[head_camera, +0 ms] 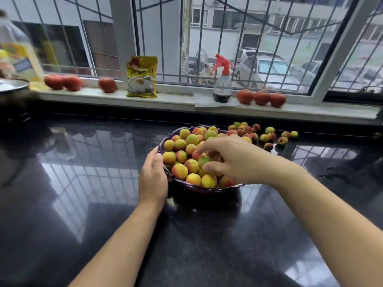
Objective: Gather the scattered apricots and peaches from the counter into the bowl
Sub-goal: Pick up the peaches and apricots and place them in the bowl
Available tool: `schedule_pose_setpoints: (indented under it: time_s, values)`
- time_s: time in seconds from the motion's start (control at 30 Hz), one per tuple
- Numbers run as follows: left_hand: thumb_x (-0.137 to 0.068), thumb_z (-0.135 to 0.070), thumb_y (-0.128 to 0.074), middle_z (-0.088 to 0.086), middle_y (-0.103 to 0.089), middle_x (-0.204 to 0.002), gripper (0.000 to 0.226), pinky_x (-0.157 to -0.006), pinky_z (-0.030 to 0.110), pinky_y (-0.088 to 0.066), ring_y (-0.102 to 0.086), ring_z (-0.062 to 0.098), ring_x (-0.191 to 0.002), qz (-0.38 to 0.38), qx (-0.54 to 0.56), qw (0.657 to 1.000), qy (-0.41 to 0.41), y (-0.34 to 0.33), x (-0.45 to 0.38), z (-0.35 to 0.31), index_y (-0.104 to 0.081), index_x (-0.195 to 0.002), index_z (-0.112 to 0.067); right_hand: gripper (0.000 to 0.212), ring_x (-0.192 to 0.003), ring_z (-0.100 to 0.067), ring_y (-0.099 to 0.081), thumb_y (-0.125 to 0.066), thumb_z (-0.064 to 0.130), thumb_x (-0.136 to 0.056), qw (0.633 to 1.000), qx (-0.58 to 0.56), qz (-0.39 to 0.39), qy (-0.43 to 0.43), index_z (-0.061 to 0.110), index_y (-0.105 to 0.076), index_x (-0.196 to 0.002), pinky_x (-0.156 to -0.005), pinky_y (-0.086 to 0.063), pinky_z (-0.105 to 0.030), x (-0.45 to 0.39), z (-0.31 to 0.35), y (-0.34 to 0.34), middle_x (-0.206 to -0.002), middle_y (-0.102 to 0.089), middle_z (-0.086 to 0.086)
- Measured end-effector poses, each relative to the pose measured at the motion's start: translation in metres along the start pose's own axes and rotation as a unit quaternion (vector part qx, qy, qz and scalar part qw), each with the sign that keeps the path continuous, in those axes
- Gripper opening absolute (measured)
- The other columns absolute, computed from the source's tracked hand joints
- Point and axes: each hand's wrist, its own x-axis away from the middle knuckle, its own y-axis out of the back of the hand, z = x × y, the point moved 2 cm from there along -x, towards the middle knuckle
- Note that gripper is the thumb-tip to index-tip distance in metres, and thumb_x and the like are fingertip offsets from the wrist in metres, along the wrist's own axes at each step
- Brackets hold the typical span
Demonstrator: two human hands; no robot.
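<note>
A dark purple bowl point(199, 190) with a scalloped rim sits on the glossy black desk point(83, 183), near its middle, heaped with small yellow, orange and green-blushed fruit point(180, 145). The right hand point(234, 160) reaches over the heap from the right, its fingers point(204, 151) curled down onto the pile and its thumb pressed against a greenish fruit point(204, 160) near the top; whether that fruit is truly pinched or only touched I cannot tell. The left hand point(153, 179) rests against the near-left rim of the bowl, thumb lying along the edge and the other fingers wrapped round the outside wall, hidden from view. Just behind and to the right of the bowl, a loose cluster of scattered fruit point(248, 131) lies on the desk, thinning out into single pieces farther right. Beyond the desk runs a pale windowsill point(176, 100), carrying three red peaches point(262, 97) on the right, a clear spray bottle point(222, 83) with a red trigger standing on a folded paper, a yellow packet point(142, 77) leaning upright, one red peach point(107, 85) alone, and two more point(63, 82) at the left. A large yellow-labelled bottle point(19, 59) and the rim of a metal pot point(13, 84) show at the far left, blurred. Barred windows look out on parked cars point(267, 69).
</note>
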Motion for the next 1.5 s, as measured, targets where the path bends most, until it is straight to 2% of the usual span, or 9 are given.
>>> schedule_pose_setpoints:
  time_s: [0.33, 0.4, 0.53, 0.7, 0.87, 1.03, 1.23, 1.33, 1.5]
  values:
    - [-0.087, -0.069, -0.033, -0.007, -0.068, -0.137, 0.070, -0.110, 0.053, -0.053, -0.062, 0.020, -0.130, 0.015, 0.016, 1.000, 0.007, 0.002, -0.001, 0.002, -0.060, -0.143, -0.038, 0.026, -0.090, -0.012, -0.055, -0.059, 0.053, -0.095, 0.998, 0.043, -0.011, -0.040, 0.031, -0.066, -0.107, -0.066, -0.039, -0.021, -0.009, 0.013, -0.011, -0.091, -0.060, 0.013]
    - [-0.087, -0.069, -0.036, -0.008, -0.068, -0.137, 0.067, -0.109, 0.055, -0.053, -0.062, 0.020, -0.130, 0.021, 0.024, 0.999, 0.009, 0.003, -0.003, 0.004, -0.061, -0.142, -0.040, 0.026, -0.094, -0.009, -0.058, -0.064, 0.047, -0.095, 0.986, -0.059, -0.144, -0.056, 0.029, -0.068, -0.113, -0.078, -0.046, -0.023, 0.002, 0.005, -0.011, -0.098, -0.064, 0.013]
    - [-0.086, -0.065, -0.037, -0.009, -0.065, -0.142, 0.067, -0.113, 0.054, -0.050, -0.059, 0.018, -0.134, 0.024, 0.024, 0.999, 0.011, 0.003, -0.004, 0.004, -0.058, -0.145, -0.041, 0.010, -0.096, -0.004, -0.059, -0.058, 0.026, -0.101, 0.847, -0.218, -0.424, -0.234, 0.027, -0.067, -0.103, -0.074, -0.039, -0.001, 0.051, -0.031, -0.027, -0.106, -0.063, 0.006]
    - [-0.091, -0.046, -0.036, -0.005, -0.054, -0.156, 0.069, -0.122, 0.048, -0.041, -0.049, 0.016, -0.144, 0.025, 0.037, 0.999, 0.010, -0.002, -0.002, -0.002, -0.047, -0.158, -0.029, 0.037, -0.110, -0.022, -0.068, -0.035, 0.044, -0.109, 0.681, -0.579, -0.262, -0.363, 0.025, -0.063, -0.124, -0.092, -0.059, -0.047, 0.064, -0.044, -0.067, -0.116, -0.072, -0.003]
    - [-0.095, -0.016, -0.043, -0.001, -0.068, -0.128, 0.047, -0.104, 0.049, -0.056, -0.066, 0.022, -0.119, -0.002, 0.133, 0.989, 0.060, 0.003, -0.003, -0.007, -0.057, -0.138, -0.030, 0.049, -0.107, -0.022, -0.070, -0.034, 0.054, -0.106, 0.652, -0.621, -0.249, -0.356, 0.022, -0.061, -0.131, -0.089, -0.059, -0.050, 0.028, -0.061, -0.060, -0.117, -0.074, -0.001]
    - [-0.095, -0.039, -0.049, 0.009, -0.072, -0.095, 0.033, -0.078, 0.037, -0.055, -0.067, 0.029, -0.093, -0.039, 0.201, 0.972, 0.114, 0.022, -0.030, -0.011, -0.072, -0.098, -0.016, 0.053, -0.107, -0.024, -0.070, -0.037, 0.058, -0.103, 0.616, -0.695, -0.198, -0.313, 0.015, -0.061, -0.122, -0.094, -0.057, -0.046, -0.041, -0.089, -0.070, -0.117, -0.073, -0.007]
    - [-0.110, -0.052, -0.037, 0.016, -0.065, -0.144, 0.061, -0.114, 0.053, -0.047, -0.067, 0.033, -0.128, 0.056, 0.312, 0.937, 0.148, 0.026, -0.088, -0.014, -0.050, -0.152, -0.010, 0.047, -0.107, -0.025, -0.067, -0.033, 0.053, -0.105, 0.654, -0.672, -0.204, -0.280, 0.016, -0.062, -0.114, -0.089, -0.058, -0.040, -0.086, -0.126, -0.080, -0.115, -0.071, -0.007]
    - [-0.111, -0.047, -0.033, 0.020, -0.070, -0.137, 0.059, -0.109, 0.053, -0.048, -0.068, 0.037, -0.127, 0.121, 0.315, 0.928, 0.158, 0.023, -0.094, -0.004, -0.056, -0.147, -0.006, 0.024, -0.088, -0.030, -0.063, -0.046, 0.026, -0.102, 0.802, -0.346, -0.334, -0.354, 0.020, -0.066, -0.090, -0.073, -0.056, -0.035, -0.081, -0.171, -0.082, -0.099, -0.067, -0.007]
    - [-0.109, -0.047, -0.038, 0.020, -0.066, -0.144, 0.061, -0.116, 0.057, -0.044, -0.062, 0.039, -0.135, 0.109, 0.328, 0.926, 0.152, 0.027, -0.106, 0.005, -0.052, -0.152, -0.006, 0.047, -0.113, -0.045, -0.057, -0.054, 0.022, -0.099, 0.915, 0.031, -0.207, -0.346, 0.013, -0.045, -0.145, -0.086, -0.048, -0.047, -0.101, -0.188, -0.106, -0.150, -0.036, -0.014]
